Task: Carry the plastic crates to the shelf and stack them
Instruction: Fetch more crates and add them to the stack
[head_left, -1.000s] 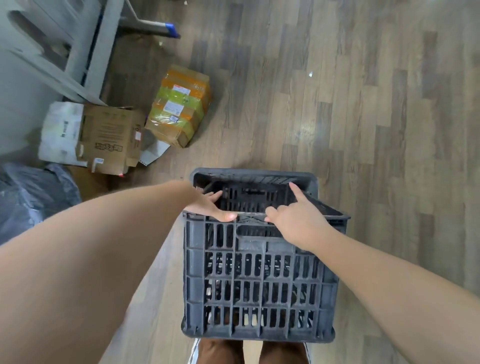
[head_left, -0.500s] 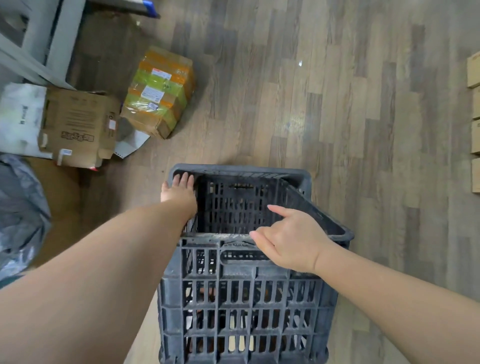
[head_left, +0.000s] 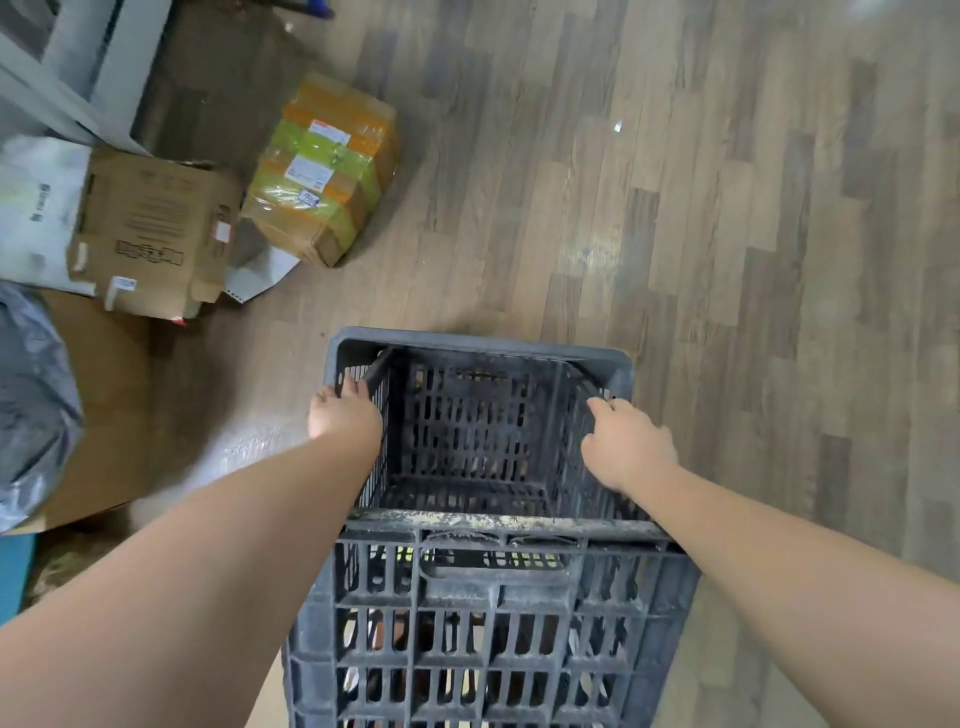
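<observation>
Head view: upright dark crate (head_left: 483, 613), mouth up; left hand (head_left: 344, 415) and right hand (head_left: 626, 447) grip its side rims.

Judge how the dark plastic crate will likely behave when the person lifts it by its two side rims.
The crate probably stays stiff: its walls are thick ribbed lattice. It is likely light for its size, being slotted and seemingly empty. With the left hand and right hand on opposite rims, it should lift level, though the dusty rim may feel gritty.
</observation>
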